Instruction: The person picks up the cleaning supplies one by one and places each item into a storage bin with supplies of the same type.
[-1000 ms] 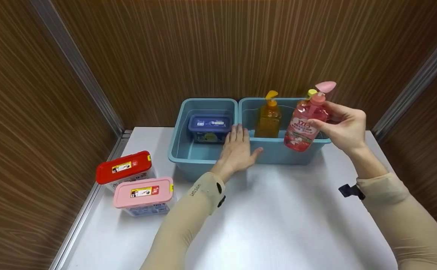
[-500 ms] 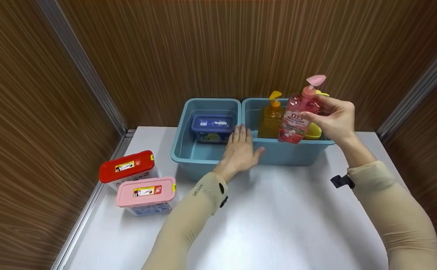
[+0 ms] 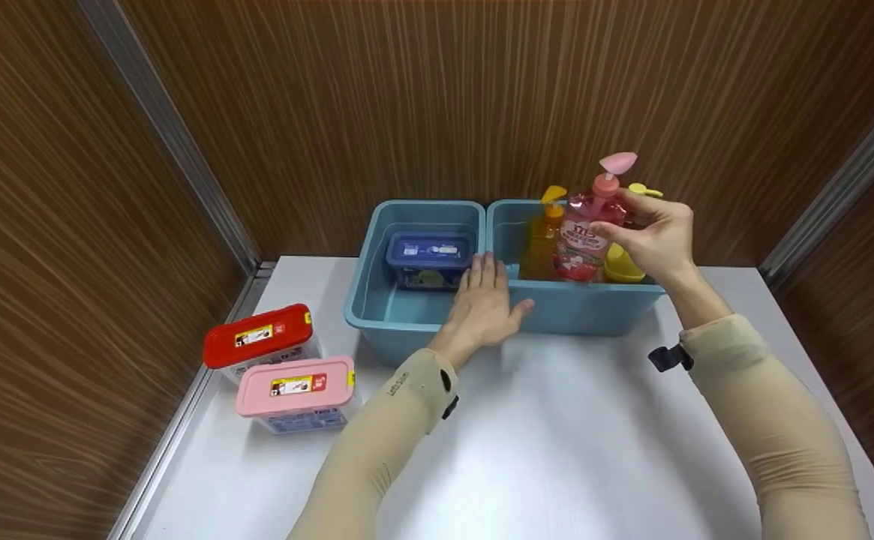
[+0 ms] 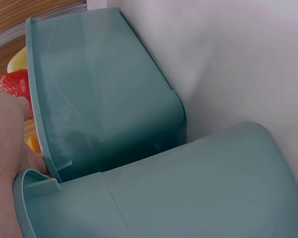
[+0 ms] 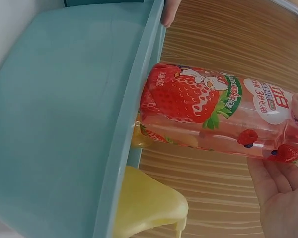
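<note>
My right hand (image 3: 662, 236) grips a red pump bottle (image 3: 581, 247) with a pink pump head near its neck. The bottle leans slightly, its base at the front rim of the right blue bin (image 3: 579, 311). In the right wrist view, strawberries show on the bottle's label (image 5: 203, 101). Behind and left of it an orange pump bottle (image 3: 536, 251) stands in that bin; a yellow bottle (image 3: 620, 266) is on its right, partly hidden by my hand. My left hand (image 3: 482, 307) lies with straight fingers over the adjoining rims of the two bins.
The left blue bin (image 3: 358, 292) holds a dark blue lidded box (image 3: 430, 255). On the white table (image 3: 557, 442) at the left are a red-lidded box (image 3: 256, 337) and a pink-lidded box (image 3: 298, 390). A wood-grain wall (image 3: 437, 97) rises right behind the bins.
My right hand has moved left with the red pump bottle, bringing it from the bin's right part to beside the orange bottle, more upright and slightly lower. The left hand keeps its place on the rims.
</note>
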Action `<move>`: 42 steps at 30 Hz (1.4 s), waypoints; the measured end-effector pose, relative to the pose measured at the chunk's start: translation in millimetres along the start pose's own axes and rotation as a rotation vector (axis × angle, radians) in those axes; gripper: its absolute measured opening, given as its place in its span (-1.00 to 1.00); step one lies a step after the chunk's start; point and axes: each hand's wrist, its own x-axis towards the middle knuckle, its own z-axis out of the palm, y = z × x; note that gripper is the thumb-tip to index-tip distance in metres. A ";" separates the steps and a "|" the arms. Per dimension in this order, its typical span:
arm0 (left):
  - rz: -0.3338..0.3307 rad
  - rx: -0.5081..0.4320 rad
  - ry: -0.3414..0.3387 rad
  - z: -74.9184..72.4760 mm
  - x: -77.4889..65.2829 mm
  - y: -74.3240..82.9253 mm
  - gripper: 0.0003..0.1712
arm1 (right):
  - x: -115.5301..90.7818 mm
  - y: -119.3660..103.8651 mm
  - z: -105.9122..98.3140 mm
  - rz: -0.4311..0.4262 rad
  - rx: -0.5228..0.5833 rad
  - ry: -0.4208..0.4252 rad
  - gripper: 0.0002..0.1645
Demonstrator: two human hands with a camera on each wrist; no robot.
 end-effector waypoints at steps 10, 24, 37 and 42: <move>-0.001 -0.012 -0.008 -0.4 -2.4 -3.5 0.09 | 0.5 14.5 8.5 0.054 -0.024 -0.020 -0.38; 0.001 -0.020 0.001 -1.1 -2.3 -3.2 0.09 | -0.2 28.3 16.7 0.095 0.005 -0.106 -0.36; -0.007 -0.017 0.001 0.6 -0.4 -2.2 0.10 | -2.2 45.7 24.4 0.075 0.043 -0.152 -0.35; -0.005 -0.003 0.002 0.1 -0.8 -2.6 0.12 | -3.4 49.7 26.6 0.092 0.033 -0.179 -0.35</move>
